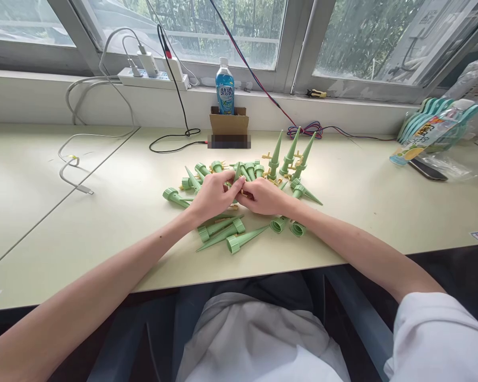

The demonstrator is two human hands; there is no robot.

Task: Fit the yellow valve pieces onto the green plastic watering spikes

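My left hand (215,195) is closed on a green plastic watering spike (237,171), whose pointed tip sticks up above the fingers. Pressed up against it, my right hand (264,196) has its fingertips closed at the same spike, where a bit of yellow shows; the fingers hide most of this. Around both hands lie several more green spikes, among them one in front (242,240) with its wide collar to the left. Three spikes (290,156) stand upright on their collars behind my right hand, with yellow valves on their sides.
A blue bottle (225,87) stands in a small cardboard box (229,124) by the wall. Cables and a power strip (153,78) are at the back left. To the right are a coiled wire (306,130), a phone (427,170) and a tilted drink bottle (426,135).
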